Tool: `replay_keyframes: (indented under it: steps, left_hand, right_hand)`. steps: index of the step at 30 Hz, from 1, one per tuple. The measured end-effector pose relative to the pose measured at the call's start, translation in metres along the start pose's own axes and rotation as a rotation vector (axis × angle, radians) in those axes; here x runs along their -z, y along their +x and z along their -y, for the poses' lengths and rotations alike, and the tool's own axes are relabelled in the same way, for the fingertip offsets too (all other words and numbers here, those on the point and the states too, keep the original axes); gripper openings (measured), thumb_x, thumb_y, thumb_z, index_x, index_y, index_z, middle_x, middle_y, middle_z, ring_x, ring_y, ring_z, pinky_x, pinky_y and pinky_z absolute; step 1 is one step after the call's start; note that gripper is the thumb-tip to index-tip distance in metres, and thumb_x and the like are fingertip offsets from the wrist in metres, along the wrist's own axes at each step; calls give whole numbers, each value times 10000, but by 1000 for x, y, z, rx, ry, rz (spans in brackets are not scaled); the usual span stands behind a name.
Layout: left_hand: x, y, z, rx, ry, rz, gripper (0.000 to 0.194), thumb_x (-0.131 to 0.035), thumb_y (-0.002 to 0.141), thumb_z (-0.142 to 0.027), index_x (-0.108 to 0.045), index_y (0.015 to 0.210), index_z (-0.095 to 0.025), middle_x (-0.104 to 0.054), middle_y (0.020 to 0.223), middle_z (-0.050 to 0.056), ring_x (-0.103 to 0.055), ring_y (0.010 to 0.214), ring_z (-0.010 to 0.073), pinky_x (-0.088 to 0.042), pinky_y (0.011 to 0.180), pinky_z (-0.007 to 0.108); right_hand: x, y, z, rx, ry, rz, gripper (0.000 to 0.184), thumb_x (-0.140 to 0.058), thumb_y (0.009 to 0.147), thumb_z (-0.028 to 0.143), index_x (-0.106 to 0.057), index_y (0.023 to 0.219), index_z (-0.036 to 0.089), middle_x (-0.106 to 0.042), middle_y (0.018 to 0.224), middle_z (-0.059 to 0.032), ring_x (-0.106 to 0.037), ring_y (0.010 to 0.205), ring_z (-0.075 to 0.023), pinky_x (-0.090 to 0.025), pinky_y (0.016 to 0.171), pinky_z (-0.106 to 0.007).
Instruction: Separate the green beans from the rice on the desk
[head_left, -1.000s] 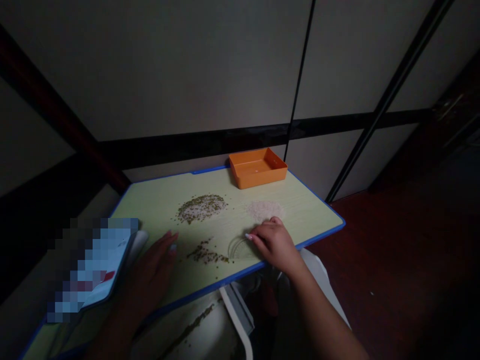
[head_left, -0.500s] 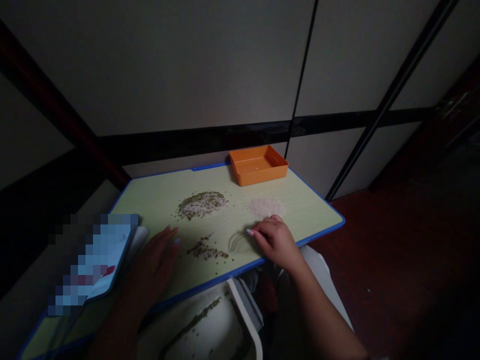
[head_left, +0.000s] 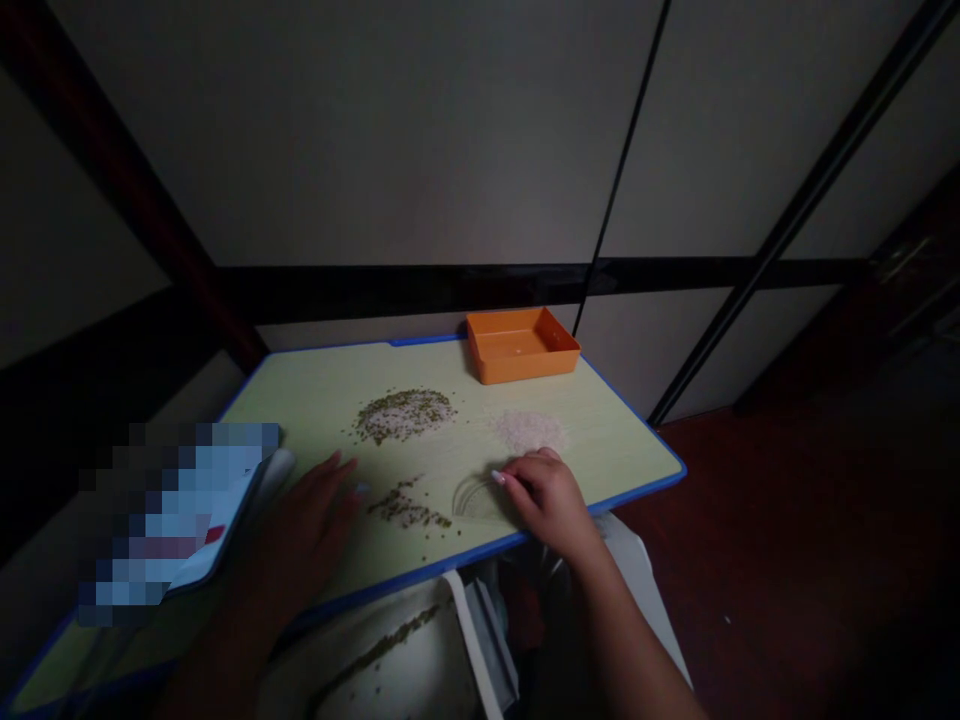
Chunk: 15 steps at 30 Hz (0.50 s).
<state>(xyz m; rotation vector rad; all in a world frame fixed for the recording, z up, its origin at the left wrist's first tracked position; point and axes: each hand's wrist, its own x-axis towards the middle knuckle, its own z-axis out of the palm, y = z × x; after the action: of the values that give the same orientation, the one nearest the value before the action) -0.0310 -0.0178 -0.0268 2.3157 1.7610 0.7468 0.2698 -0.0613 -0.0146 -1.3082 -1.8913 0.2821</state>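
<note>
The right hand (head_left: pixel 546 493) is curling its fingers together against a clear round dish (head_left: pixel 480 497) at the table's (head_left: pixel 322 400) near edge, steadying it beside the small green bean scatter (head_left: pixel 409 508), while the left hand (head_left: pixel 315 512) is lying flat, fingers apart, holding nothing.
</note>
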Motion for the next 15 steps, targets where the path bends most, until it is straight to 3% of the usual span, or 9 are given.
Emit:
replay_keyframes:
  steps: [15]
  left_hand:
    - [-3,0,-8,-38,53,-24,616,-284,860,-547,-575,1219,-140,-565,1350,158,-474,1300,283,-363,1106,476]
  right_hand:
    - [1,0,0,-21,29,-31,218,-535,904,276,-642,735,189,-669,698,-34,-570,687,-162,-391,683,-272]
